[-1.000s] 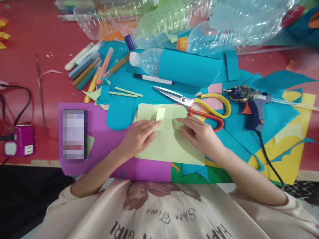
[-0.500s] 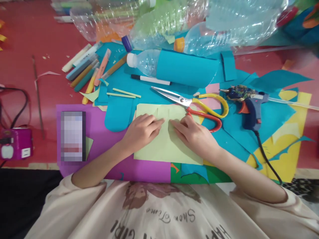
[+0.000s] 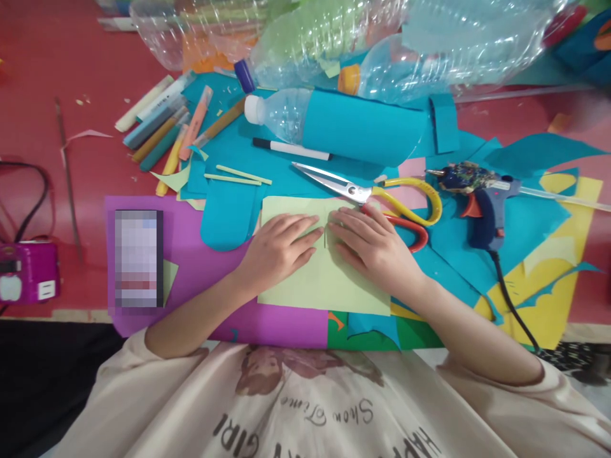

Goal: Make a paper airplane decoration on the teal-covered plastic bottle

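Observation:
A pale green sheet of paper (image 3: 329, 283) lies on the table in front of me, over a purple sheet (image 3: 191, 273). My left hand (image 3: 281, 245) lies flat on its upper left part, fingers stretched towards the middle. My right hand (image 3: 370, 245) lies flat on the upper right part, fingers pointing left. The fingertips of both hands almost meet over a fold line in the paper. Neither hand holds anything.
Scissors with yellow and red handles (image 3: 382, 197) lie just beyond my right hand. A blue glue gun (image 3: 482, 197) with a black cord sits to the right. A bottle wrapped in blue paper (image 3: 344, 127), a black pen (image 3: 291, 149), markers (image 3: 162, 127), a phone (image 3: 138, 257) and clear plastic bottles (image 3: 382, 44) surround the work.
The small raised paper flaps seen earlier are now pressed down. Both hands have slid towards each other and now lie flat on the green sheet.

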